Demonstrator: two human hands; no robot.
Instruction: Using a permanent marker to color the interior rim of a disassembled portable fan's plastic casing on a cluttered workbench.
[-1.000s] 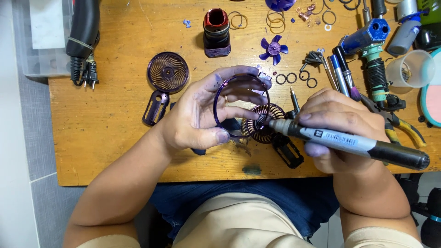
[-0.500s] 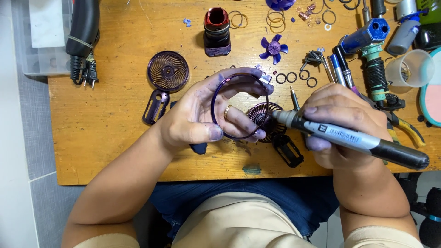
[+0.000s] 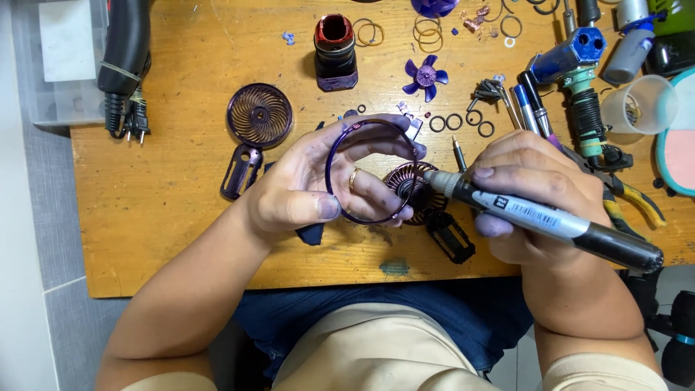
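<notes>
My left hand [image 3: 311,185] holds a thin purple ring [image 3: 334,168] upright between thumb and fingers, over the wooden table [image 3: 166,195]. My right hand [image 3: 536,195] grips a thick grey and black marker [image 3: 550,221], tip pointing left and close to the ring's right side. Behind the ring lies a round dark grille [image 3: 418,190], partly hidden by my fingers. A black rectangular frame part [image 3: 450,236] lies just below the marker tip.
A second round purple grille [image 3: 259,114] and a slotted purple piece [image 3: 240,169] lie left. A red and black motor housing [image 3: 336,51], a purple fan blade [image 3: 425,75], several small rings [image 3: 455,122], tools and pliers [image 3: 630,195] crowd the right. A black plug [image 3: 124,108] is far left.
My left hand has lifted and turned the purple ring more upright. The marker tip has shifted slightly up and toward the ring.
</notes>
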